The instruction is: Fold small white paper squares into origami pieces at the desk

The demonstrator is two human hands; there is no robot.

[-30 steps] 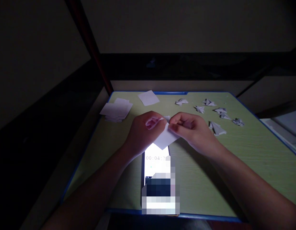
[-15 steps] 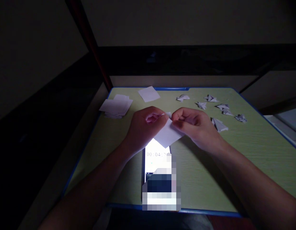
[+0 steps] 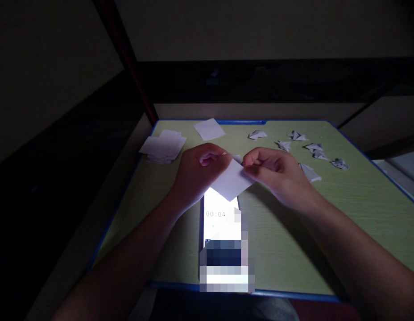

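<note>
A small white sheet of paper (image 3: 231, 180) is held up between my two hands, one corner pointing down toward me. My left hand (image 3: 203, 171) pinches its upper left edge between thumb and curled fingers. On the other side, my right hand (image 3: 272, 174) grips the right edge the same way. Part of the sheet's far side is hidden behind my fingers. Just below the paper, a lit phone (image 3: 216, 223) lies on the table with a timer on its screen; its lower part is pixelated.
On the green, blue-edged table (image 3: 143, 249), a stack of white paper (image 3: 163, 145) lies at the back left, beside a single square sheet (image 3: 209, 129). Several folded paper pieces (image 3: 297, 135) are scattered at the back right. A dark wall rises behind.
Both hands still pinch the paper, which has shifted slightly up and covers a bit more of the timer digits. The view has moved a little.
</note>
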